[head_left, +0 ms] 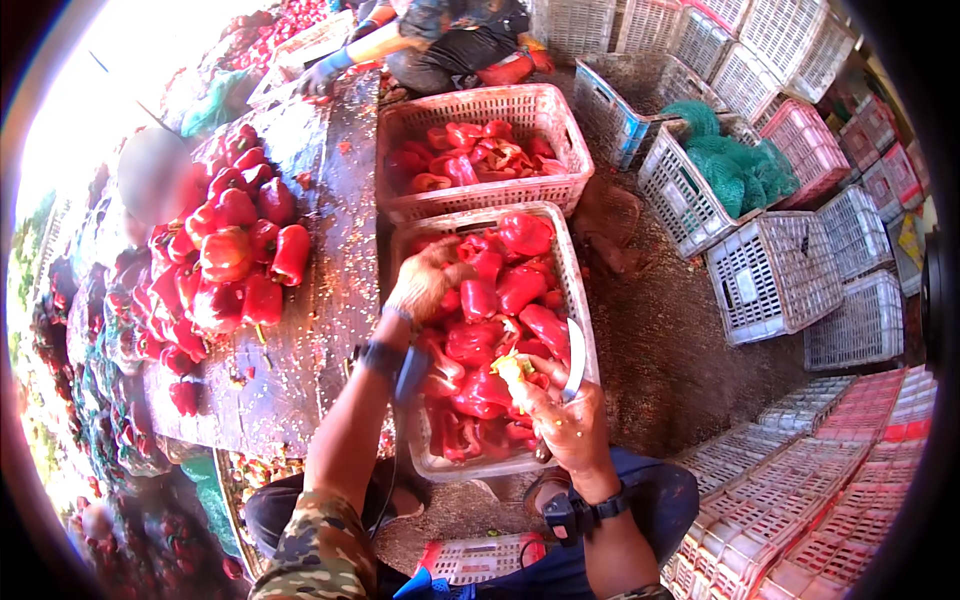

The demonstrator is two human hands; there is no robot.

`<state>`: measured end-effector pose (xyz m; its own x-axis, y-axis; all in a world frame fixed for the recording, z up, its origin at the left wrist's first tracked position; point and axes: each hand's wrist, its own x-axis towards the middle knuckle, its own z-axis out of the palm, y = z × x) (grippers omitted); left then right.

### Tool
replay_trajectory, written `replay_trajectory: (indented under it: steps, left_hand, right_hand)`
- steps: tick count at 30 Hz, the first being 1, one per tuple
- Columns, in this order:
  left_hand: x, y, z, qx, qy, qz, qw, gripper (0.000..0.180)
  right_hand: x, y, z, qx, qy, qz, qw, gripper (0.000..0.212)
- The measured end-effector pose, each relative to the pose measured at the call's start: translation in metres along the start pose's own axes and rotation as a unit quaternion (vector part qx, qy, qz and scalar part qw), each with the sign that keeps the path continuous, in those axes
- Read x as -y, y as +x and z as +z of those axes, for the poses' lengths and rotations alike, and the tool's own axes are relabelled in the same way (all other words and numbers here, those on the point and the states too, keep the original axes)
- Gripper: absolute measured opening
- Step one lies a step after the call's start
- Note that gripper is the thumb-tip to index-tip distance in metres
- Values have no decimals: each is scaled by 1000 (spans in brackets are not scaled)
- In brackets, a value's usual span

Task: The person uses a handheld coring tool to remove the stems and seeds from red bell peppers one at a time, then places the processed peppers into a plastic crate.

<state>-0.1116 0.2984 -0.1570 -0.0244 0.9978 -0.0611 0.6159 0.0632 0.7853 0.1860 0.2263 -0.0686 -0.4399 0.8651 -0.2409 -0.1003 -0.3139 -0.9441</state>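
My left hand [428, 280], in what looks like a tan glove, reaches over the near crate [583, 330]. Its fingers curl at a red bell pepper [484, 266] among the others there. Over the right side of the same crate, my right hand [572, 418] is closed round a knife [577, 352], its curved blade pointing up. A pale yellow-green pepper core [514, 376] sticks out between the thumb and fingers of that hand. Red bell peppers [480, 394], some of them cut open, fill the crate below both hands.
A pile of whole red peppers [225, 250] lies on the wooden table [335, 300] at left. Beyond my crate stands another crate [480, 97] of cut peppers. Stacked crates [775, 270] and green netting [735, 165] are at right. A co-worker's gloved hand [322, 75] shows far off.
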Motion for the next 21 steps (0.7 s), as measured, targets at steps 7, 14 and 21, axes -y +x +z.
replay_trajectory:
  steps: [7,14,21]
  left_hand:
    - [-121,-146,16,-5,-291,-117,949,31]
    - [-98,-208,-14,-238,-525,-270,771,10]
    - [-43,-439,-207,-256,-75,-258,929,24]
  right_hand:
    - [-2,-7,48,43,-357,-259,896,40]
    - [-2,-30,87,130,-393,-289,863,38]
    - [-20,-16,64,96,-436,-228,865,32]
